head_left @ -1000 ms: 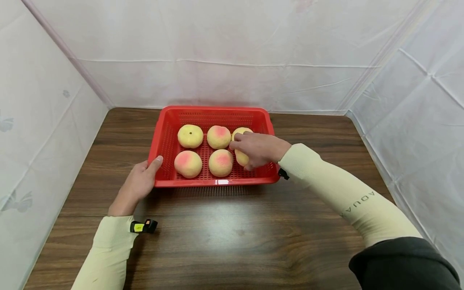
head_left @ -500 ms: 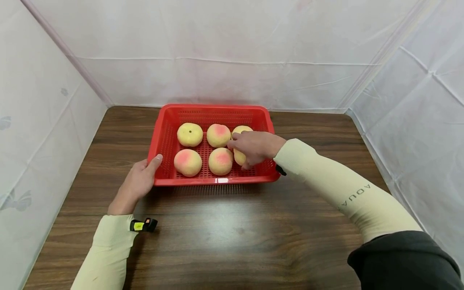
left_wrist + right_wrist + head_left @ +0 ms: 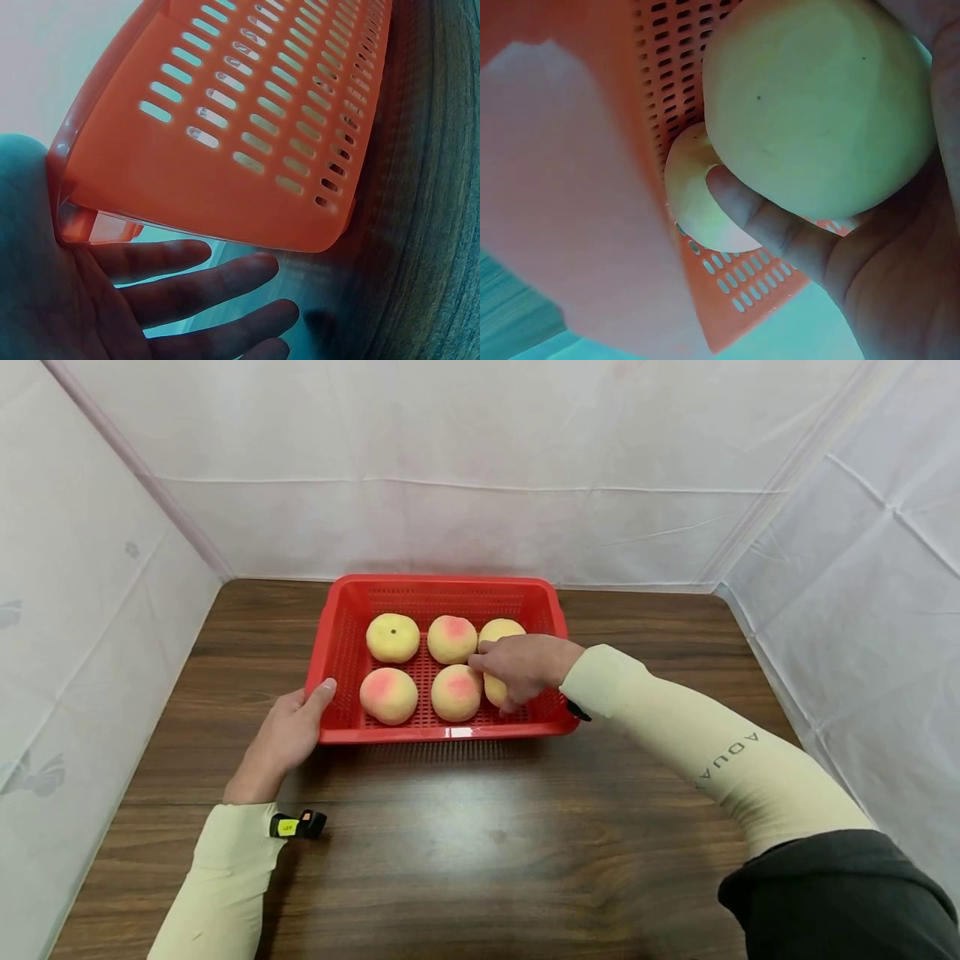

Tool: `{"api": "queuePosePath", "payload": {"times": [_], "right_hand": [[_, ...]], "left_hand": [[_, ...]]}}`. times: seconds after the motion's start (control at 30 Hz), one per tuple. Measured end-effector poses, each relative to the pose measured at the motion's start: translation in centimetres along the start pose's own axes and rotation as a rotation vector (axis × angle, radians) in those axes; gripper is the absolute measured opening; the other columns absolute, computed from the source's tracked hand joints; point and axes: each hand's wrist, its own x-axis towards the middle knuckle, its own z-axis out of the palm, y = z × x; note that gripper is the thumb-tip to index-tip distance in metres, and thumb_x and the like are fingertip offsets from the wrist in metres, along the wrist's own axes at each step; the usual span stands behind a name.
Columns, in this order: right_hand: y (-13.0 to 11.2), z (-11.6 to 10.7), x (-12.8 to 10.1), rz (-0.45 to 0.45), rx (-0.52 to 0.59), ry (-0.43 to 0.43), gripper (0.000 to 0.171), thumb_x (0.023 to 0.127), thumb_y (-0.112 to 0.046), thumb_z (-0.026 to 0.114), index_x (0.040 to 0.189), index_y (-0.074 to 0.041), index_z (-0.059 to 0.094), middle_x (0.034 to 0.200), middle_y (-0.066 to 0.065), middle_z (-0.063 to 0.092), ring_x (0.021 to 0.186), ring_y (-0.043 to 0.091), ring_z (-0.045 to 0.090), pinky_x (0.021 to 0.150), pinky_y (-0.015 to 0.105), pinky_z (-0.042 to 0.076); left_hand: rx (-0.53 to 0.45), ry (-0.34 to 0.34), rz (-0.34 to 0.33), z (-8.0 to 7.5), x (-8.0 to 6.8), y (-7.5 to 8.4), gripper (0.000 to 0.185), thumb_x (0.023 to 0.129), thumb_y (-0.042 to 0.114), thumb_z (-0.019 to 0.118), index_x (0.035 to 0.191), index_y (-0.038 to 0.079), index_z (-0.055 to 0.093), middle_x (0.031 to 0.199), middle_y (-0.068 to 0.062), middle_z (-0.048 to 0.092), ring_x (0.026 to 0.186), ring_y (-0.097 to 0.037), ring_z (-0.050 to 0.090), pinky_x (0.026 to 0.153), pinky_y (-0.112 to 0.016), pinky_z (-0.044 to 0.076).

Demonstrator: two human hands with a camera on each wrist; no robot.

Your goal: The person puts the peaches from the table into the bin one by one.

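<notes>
A red perforated plastic basket (image 3: 442, 582) holds several yellow-pink peaches in two rows. My left hand (image 3: 281, 735) holds its left end, thumb over the rim. In the left wrist view the other fingers (image 3: 202, 296) extend outside the basket wall (image 3: 150, 142). At the basket's right side my right hand (image 3: 528, 664) grips the near-right peach (image 3: 495, 690), which it partly covers. That peach (image 3: 817, 105) sits between thumb and fingers in the right wrist view, with another peach (image 3: 694, 195) beyond it. Close behind the hand lies the far-right peach (image 3: 501, 628).
The basket stands on a dark wood-grain table (image 3: 457, 852), near its back edge. White sheeting hangs behind (image 3: 480, 527) and along both sides. A pink peach (image 3: 453, 639), another peach (image 3: 457, 692) and two more on the left fill the remaining basket spots.
The right hand and forearm have shifted very slightly left, the hand still at the same peach. The left hand and the basket stay in place.
</notes>
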Motion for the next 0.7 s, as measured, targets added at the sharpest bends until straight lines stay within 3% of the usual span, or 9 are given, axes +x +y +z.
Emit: {"api": "queuePosePath", "payload": {"times": [0.4, 0.7], "right_hand": [[0.1, 0.5, 0.1, 0.049, 0.040, -0.055, 0.069, 0.085, -0.037, 0.084, 0.135, -0.012, 0.045, 0.123, 0.006, 0.058, 0.102, 0.021, 0.063, 0.099, 0.038, 0.055], [0.2, 1.2, 0.1, 0.030, -0.003, -0.106, 0.061, 0.088, -0.031, 0.081, 0.135, -0.012, 0.048, 0.124, 0.008, 0.057, 0.103, 0.022, 0.061, 0.097, 0.037, 0.056]], "left_hand": [[-0.007, -0.007, -0.011, 0.1, 0.0, 0.0, 0.079, 0.105, 0.068, 0.029, 0.139, 0.000, 0.052, 0.106, -0.017, 0.066, 0.092, -0.026, 0.058, 0.077, -0.035, 0.044], [-0.007, -0.005, -0.015, 0.1, 0.1, -0.1, 0.079, 0.105, 0.068, 0.028, 0.141, 0.001, 0.051, 0.109, -0.019, 0.066, 0.094, -0.027, 0.057, 0.077, -0.036, 0.043]]}}
